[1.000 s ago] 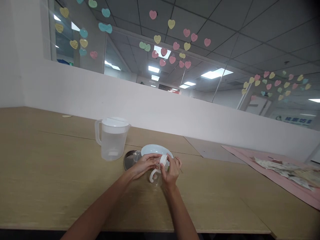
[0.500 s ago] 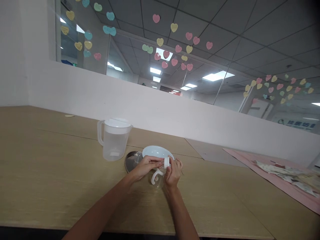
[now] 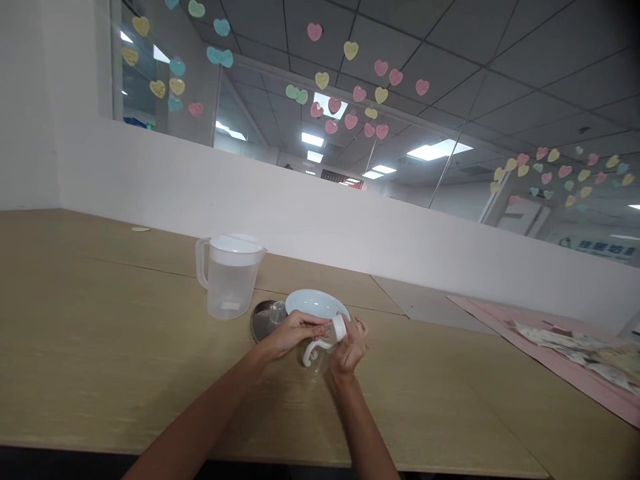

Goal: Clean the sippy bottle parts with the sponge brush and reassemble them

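Note:
A small clear bottle (image 3: pixel 328 333) with a white cap (image 3: pixel 339 327) is held tilted between my two hands. My left hand (image 3: pixel 294 333) is closed on the clear body, fingertips along its side. My right hand (image 3: pixel 351 350) is curled round the white cap from the right, its thumb and fingers at the cap's edge. Just below them stands a clear glass cup (image 3: pixel 318 363) with a white curved handle (image 3: pixel 308 352), partly covered by the hands. Directly behind is a pale blue-white bowl (image 3: pixel 316 300).
A round metal tray (image 3: pixel 259 325) carries a small clear glass (image 3: pixel 278 312) left of the bowl. Farther left, a translucent lidded pitcher (image 3: pixel 229 287) stands upright. Papers (image 3: pixel 575 347) lie on a pink sheet (image 3: pixel 480 310) at the right. A white wall (image 3: pixel 300 213) bounds the table's back.
The white cap has tilted and shifted slightly right, and more of it shows. My right fingers have turned back round it; my left hand has stayed nearly still.

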`<state>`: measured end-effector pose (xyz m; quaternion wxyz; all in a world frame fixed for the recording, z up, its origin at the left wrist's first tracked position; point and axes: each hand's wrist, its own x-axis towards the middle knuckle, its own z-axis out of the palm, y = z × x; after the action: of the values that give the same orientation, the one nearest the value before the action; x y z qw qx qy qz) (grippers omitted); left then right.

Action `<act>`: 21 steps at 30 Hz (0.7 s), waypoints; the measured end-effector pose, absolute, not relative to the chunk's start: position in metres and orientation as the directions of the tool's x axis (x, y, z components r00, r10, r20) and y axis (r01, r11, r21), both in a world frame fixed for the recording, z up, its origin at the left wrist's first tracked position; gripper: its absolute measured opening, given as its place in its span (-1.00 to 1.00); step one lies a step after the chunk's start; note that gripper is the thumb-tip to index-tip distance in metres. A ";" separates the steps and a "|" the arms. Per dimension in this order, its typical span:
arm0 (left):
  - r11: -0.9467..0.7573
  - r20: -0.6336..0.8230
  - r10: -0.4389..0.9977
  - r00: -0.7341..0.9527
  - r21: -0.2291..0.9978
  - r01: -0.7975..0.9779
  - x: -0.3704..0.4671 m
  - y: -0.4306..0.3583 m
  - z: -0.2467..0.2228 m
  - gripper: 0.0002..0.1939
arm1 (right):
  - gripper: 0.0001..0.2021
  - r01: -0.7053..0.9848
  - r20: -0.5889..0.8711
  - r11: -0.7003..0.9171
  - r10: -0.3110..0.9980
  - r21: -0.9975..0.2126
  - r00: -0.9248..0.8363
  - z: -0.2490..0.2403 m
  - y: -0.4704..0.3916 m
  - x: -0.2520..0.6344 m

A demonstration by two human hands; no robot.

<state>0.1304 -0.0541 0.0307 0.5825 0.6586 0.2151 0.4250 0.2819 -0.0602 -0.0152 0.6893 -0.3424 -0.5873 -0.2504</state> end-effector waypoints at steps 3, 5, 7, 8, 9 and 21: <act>-0.227 0.324 0.811 0.488 0.942 -0.249 0.135 -0.052 0.027 -0.61 | -0.63 0.760 0.979 0.620 0.083 -0.196 0.184 -0.013 -0.062 0.282; -0.204 0.324 0.837 0.441 0.933 -0.296 0.137 -0.050 0.025 -0.60 | -0.65 0.790 0.987 0.593 0.076 -0.156 0.138 -0.011 -0.063 0.283; -0.169 0.318 0.851 0.418 0.919 -0.355 0.137 -0.050 0.024 -0.61 | -0.60 0.818 0.995 0.567 0.052 -0.096 0.081 -0.010 -0.064 0.282; -0.151 0.316 0.850 0.421 0.912 -0.381 0.137 -0.050 0.025 -0.62 | -0.57 0.827 0.998 0.558 0.041 -0.067 0.053 -0.009 -0.064 0.281; -0.136 0.317 0.845 0.431 0.906 -0.400 0.137 -0.051 0.026 -0.64 | -0.54 0.834 0.999 0.550 0.032 -0.043 0.030 -0.008 -0.064 0.280; -0.243 0.344 0.841 0.418 0.930 -0.276 0.131 -0.046 0.024 -0.70 | -0.61 0.868 1.000 0.496 0.013 -0.018 0.013 -0.001 -0.066 0.274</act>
<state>0.1310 -0.0461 0.0242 0.5713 0.6186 0.2284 0.4887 0.2741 -0.0658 -0.0009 0.6132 -0.3613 -0.6098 -0.3487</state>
